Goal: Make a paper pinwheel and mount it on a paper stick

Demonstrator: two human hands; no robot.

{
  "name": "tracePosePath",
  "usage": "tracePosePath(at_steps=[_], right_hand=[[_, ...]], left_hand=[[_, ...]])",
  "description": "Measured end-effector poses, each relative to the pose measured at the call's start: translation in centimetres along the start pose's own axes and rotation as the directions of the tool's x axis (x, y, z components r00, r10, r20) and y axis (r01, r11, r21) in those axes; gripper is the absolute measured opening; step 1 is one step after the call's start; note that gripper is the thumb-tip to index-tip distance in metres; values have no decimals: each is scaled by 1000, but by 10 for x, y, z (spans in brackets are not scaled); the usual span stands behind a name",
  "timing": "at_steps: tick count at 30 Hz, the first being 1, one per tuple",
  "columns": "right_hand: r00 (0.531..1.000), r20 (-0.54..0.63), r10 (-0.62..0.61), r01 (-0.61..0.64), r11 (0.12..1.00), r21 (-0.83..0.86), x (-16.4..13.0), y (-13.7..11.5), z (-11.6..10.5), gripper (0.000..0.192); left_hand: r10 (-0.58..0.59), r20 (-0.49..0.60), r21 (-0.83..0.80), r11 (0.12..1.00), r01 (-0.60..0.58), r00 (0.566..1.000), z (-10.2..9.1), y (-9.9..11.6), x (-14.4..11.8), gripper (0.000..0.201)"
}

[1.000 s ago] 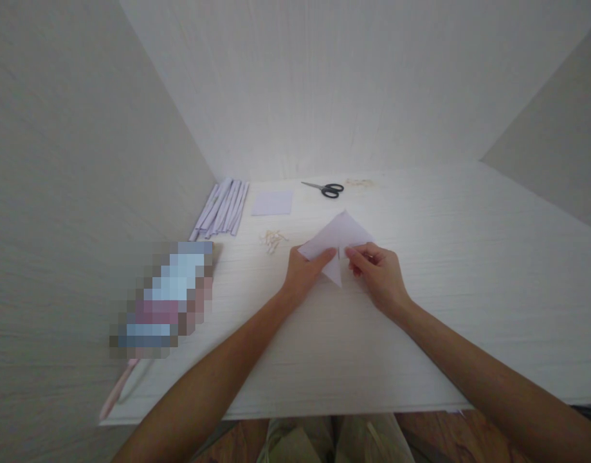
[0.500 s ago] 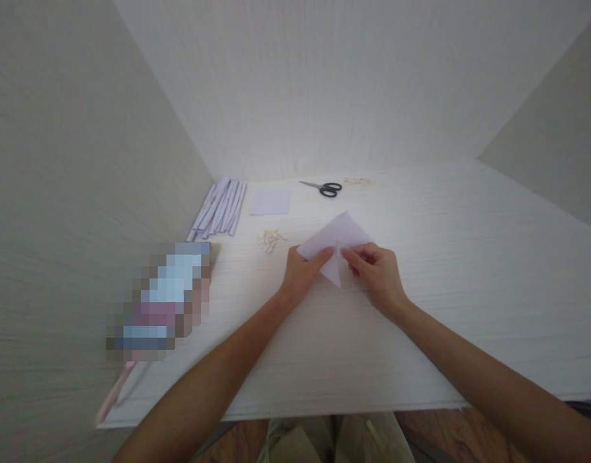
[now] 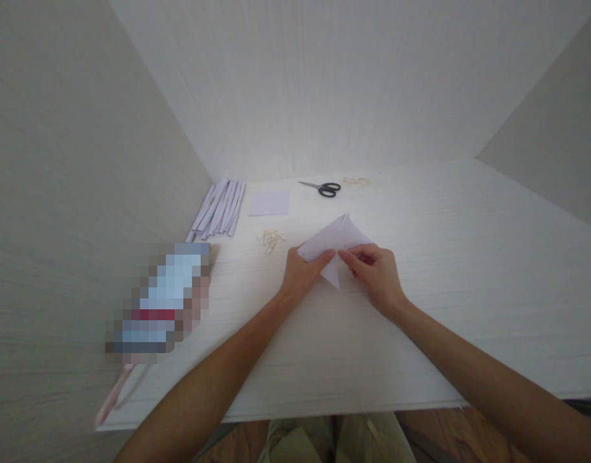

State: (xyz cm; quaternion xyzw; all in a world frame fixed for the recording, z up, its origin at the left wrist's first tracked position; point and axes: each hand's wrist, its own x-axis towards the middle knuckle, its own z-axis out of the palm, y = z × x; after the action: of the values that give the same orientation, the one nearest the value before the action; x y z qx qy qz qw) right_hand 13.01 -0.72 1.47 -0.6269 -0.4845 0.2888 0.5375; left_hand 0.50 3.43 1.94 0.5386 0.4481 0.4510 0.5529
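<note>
Between my two hands is a pale lilac sheet of paper (image 3: 331,236), one corner pointing away from me and another hanging toward me. My left hand (image 3: 302,270) grips its left side, thumb on top near the middle. My right hand (image 3: 375,267) is closed on the right side, thumb and forefinger pinched close to my left thumb. Part of the paper is hidden behind the right fingers. Beyond the left hand lies a small heap of thin, pale, string-like pieces (image 3: 270,241).
Scissors (image 3: 327,189) with black handles lie near the back wall, beside some tan loops (image 3: 355,181). To their left are a flat stack of square paper (image 3: 269,203) and several rolled paper tubes (image 3: 221,207). A blurred-out object (image 3: 164,296) stands along the left wall.
My right thumb and forefinger have come down slightly and closer to the left thumb. A small pale strip now shows at the paper's far corner.
</note>
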Motion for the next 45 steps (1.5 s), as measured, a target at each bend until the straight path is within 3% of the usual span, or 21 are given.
tracePosePath(at_steps=[9, 13, 17, 20, 23, 28, 37, 41, 45], right_hand=[[1000, -4, -20, 20, 999, -48, 0, -1, 0, 22], [1000, 20, -10, 10, 1000, 9, -1, -3, 0, 21], [999, 30, 20, -27, 969, 247, -2, -1, 3, 17], [995, -5, 96, -79, 850, 521, -3, 0, 6, 33], [980, 30, 198, -167, 727, 666, -5, -1, 9, 44], [964, 204, 171, -265, 679, 685, -6, -5, 13, 23], [973, 113, 202, -227, 745, 628, -3, 1, 13, 16], [971, 142, 193, -239, 729, 641, 1, 2, 7, 13], [930, 296, 218, -357, 732, 580, 6, 3, -2, 14]], left_hand=[[-12, -5, 24, 1000, 12, 1000, 1, 4, -1, 21], [-21, -32, 5, 1000, 21, 999, 2, 3, 0, 17], [-35, -38, -51, 998, 33, 999, 3, 0, 1, 17], [-47, -49, -141, 989, 40, 998, 5, -3, 1, 21], [-60, -56, -260, 965, 44, 997, 8, -4, 0, 22], [-67, -41, -316, 947, 51, 997, 15, -5, -5, 20], [-102, -56, -305, 949, 80, 993, 19, -6, -9, 24], [-127, 84, -359, 921, 148, 988, 10, -2, -6, 25], [-170, 361, -387, 867, 313, 917, -3, 7, -1, 21]])
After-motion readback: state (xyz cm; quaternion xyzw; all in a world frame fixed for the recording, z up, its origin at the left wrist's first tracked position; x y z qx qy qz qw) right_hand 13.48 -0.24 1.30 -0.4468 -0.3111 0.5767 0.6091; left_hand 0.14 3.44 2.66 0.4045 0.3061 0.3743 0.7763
